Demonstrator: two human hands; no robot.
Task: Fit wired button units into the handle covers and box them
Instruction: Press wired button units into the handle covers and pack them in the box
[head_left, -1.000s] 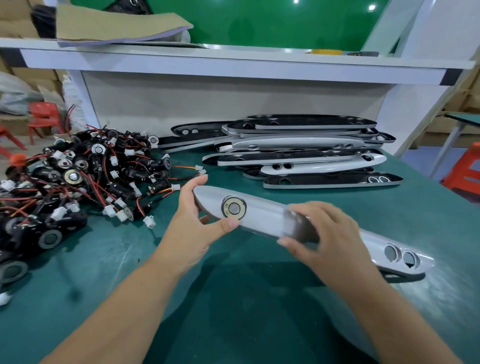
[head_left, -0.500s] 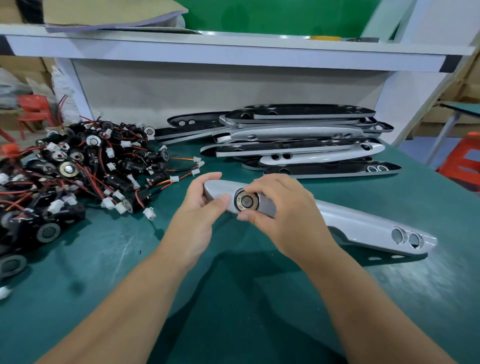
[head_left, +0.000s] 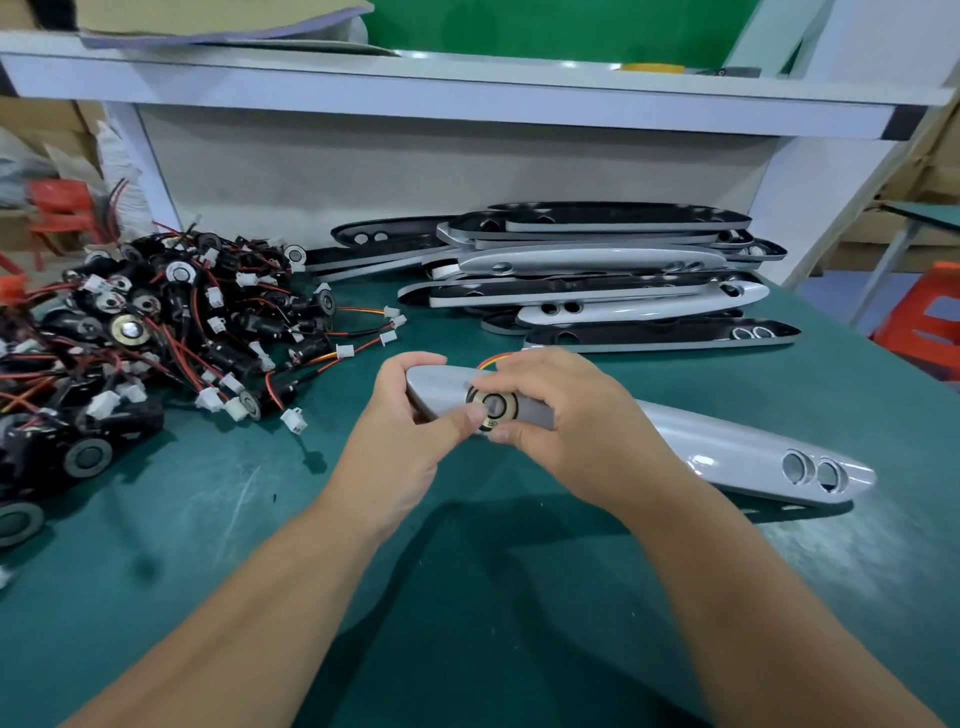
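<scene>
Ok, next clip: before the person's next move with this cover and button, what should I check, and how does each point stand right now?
1. Handle cover steadied: ok, the left hand grips its near end.
2. Button unit in the cover's hole: ok, the right hand pinches it there.
3. Button seated flush: cannot tell, fingers hide part of the rim.
4. Wires passed through: ok, they show behind the cover.
5. More units at hand: ok, pile of button units lies to the left.
</scene>
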